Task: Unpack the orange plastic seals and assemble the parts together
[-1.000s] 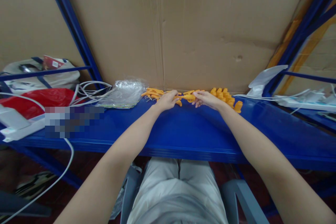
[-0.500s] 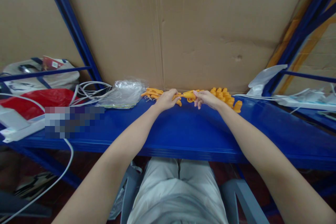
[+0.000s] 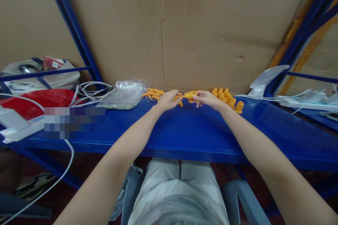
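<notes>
Both of my hands are near the back of the blue table (image 3: 185, 130). My left hand (image 3: 169, 100) is closed on a small orange piece (image 3: 180, 97). To its right, an orange part (image 3: 189, 95) reaches my right hand (image 3: 206, 99), whose fingers are closed on its right end. The two orange pieces lie in line, and whether they are joined is too small to tell. Orange pieces with thin metallic bits (image 3: 152, 93) lie left of my left hand. Beyond my right hand several orange upright pieces (image 3: 224, 96) stand in rows.
A clear plastic bag (image 3: 124, 95), white cables (image 3: 89, 89) and a red bag (image 3: 39, 102) lie on the left. Cardboard (image 3: 211, 35) rises behind the table. A white power strip (image 3: 303, 102) sits at the right, near a blue post (image 3: 298, 38).
The fingers of my right hand have shifted slightly on the orange part, leaving more of it showing. My left hand has stayed nearly in place.
</notes>
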Motion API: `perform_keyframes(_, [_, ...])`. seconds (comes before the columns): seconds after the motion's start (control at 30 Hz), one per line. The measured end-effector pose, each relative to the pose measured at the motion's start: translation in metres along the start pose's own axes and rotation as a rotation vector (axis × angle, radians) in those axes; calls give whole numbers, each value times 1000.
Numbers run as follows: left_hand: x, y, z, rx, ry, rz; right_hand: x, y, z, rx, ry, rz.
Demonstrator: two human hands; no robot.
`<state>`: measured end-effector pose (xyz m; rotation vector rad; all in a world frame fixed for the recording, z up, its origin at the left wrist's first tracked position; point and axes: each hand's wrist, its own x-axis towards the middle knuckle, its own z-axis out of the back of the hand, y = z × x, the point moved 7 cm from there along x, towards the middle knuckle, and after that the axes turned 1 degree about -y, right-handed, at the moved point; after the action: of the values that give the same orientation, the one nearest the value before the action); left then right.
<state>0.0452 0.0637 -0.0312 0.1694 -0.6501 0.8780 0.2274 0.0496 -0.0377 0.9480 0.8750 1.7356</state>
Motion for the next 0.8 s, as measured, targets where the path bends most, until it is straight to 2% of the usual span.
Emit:
perform_keyframes(0.13, [0,3,-1,-16,-23,4,6,-6,1,9,-14,20])
perform_keyframes(0.23, [1,5,-1,-61,-46,22,11,-8,5,18,-71,58])
perform_keyframes(0.33, [2,5,2,-143,-98,-8,15,-5,16,-43,-196,140])
perform_keyframes(0.4, [1,5,0,-174,-106,-40,14,2,26,-182,-315,213])
perform_keyframes(0.5, [-1,14,-12,-137,-25,-25,10,16,35,-514,-470,313])
perform_keyframes(0.57, [-2,23,-25,-89,62,13,9,24,32,-740,-497,328])
perform_keyframes(0.7, [-4,32,-46,-12,252,-6,14,32,10,-1078,-405,267])
perform_keyframes(0.8, [-4,32,-52,34,354,-19,21,38,-10,-1276,-313,254])
